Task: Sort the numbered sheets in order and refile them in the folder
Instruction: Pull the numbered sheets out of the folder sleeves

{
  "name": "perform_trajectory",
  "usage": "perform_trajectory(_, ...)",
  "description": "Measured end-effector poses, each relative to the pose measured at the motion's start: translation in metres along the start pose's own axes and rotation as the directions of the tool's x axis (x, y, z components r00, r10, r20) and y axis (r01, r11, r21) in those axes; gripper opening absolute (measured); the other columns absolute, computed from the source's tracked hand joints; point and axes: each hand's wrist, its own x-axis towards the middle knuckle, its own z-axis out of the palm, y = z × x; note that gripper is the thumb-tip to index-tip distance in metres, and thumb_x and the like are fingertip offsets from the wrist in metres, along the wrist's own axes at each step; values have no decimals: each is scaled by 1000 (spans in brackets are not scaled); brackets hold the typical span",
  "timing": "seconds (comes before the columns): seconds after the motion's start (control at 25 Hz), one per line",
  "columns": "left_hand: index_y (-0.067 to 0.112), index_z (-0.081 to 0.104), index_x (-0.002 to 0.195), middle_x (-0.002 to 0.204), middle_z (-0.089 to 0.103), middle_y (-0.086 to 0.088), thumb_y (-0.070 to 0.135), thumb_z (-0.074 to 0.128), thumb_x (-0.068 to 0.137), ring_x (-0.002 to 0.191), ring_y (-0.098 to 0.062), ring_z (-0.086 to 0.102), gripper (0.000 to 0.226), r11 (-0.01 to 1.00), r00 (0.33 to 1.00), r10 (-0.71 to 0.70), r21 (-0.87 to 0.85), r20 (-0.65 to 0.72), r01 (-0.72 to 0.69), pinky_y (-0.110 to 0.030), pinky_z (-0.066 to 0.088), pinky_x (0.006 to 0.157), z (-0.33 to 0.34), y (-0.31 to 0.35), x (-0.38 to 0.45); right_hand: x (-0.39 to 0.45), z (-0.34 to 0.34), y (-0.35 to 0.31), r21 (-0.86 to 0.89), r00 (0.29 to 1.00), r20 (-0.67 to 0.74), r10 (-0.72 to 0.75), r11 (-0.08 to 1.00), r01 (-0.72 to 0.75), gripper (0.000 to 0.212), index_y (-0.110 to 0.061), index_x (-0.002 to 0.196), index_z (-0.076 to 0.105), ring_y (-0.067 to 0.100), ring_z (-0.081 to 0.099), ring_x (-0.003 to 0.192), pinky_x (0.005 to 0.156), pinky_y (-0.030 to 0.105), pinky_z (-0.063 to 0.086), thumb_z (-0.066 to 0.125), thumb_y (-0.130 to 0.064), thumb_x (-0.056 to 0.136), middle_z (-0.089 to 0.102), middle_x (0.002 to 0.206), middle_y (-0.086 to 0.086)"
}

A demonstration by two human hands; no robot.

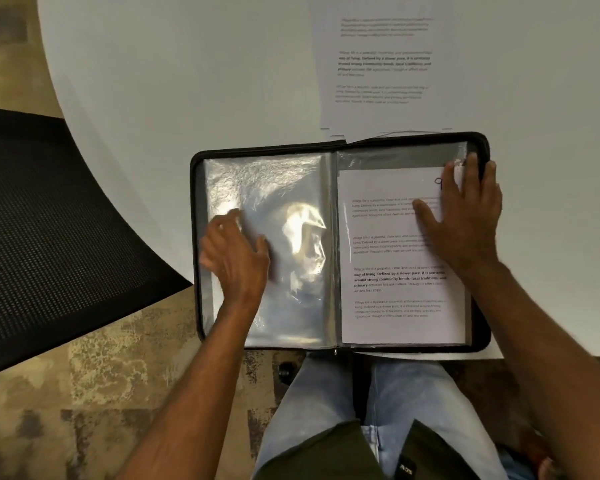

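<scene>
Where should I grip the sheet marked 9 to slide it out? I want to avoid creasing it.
Pinch the top edge of the sheet marked 9, coming from the far side. It seems to lie inside a clear sleeve whose strip shows above the paper, so the opening is probably there. The right hand rests near that corner.

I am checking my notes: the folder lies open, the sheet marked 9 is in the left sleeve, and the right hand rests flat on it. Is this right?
Not quite. The head view shows the sheet marked 9 in the right sleeve of the open folder, not the left. The right hand does rest flat on it.
</scene>
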Motion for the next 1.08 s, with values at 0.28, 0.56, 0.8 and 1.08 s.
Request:
perform_trajectory(0.28, 24, 55, 137, 142, 45, -4, 32, 64, 94, 132, -23, 37, 44, 901, 870, 431, -163, 239, -401, -38, 24, 102, 24, 93, 10, -7, 1, -8, 18, 993, -109, -55, 998, 58, 42, -20, 144, 58, 39, 20, 154, 121, 55, 24, 52, -33, 104, 28, 166, 14)
perform_trajectory(0.56, 29, 52, 143, 139, 52, -2, 37, 59, 97, 129, -24, 43, 47, 738, 686, 650, -57, 328, -672, -36, 23, 95, 39, 171, 57, -13, -17, -7, 475, 995, -76, 65, 880, -21, 35, -25, 136, 66, 23, 40, 144, 117, 40, 39, 56, -37, 104, 40, 161, 4)
perform_trajectory(0.8, 30, 72, 96, 101, 69, 11, 14, 53, 91, 102, -15, 59, 25, 751, 654, 637, -136, 409, -646, -38, 22, 90, 36, 195, 75, -12, -35, -8, 673, 973, -44, 228, 726, -140, 41, -19, 142, 58, 10, 50, 128, 105, 11, 43, 59, -14, 102, 53, 142, 6)
perform_trajectory(1.08, 31, 82, 86, 101, 77, 7, 4, 70, 88, 100, -17, 68, 29, 737, 577, 631, -167, 519, -655, -48, 49, 101, 40, 207, 94, -4, -42, 2, 854, 877, 168, 450, 378, -357, 45, -23, 135, 56, 12, 67, 108, 96, 36, 58, 48, 2, 99, 68, 117, 1)
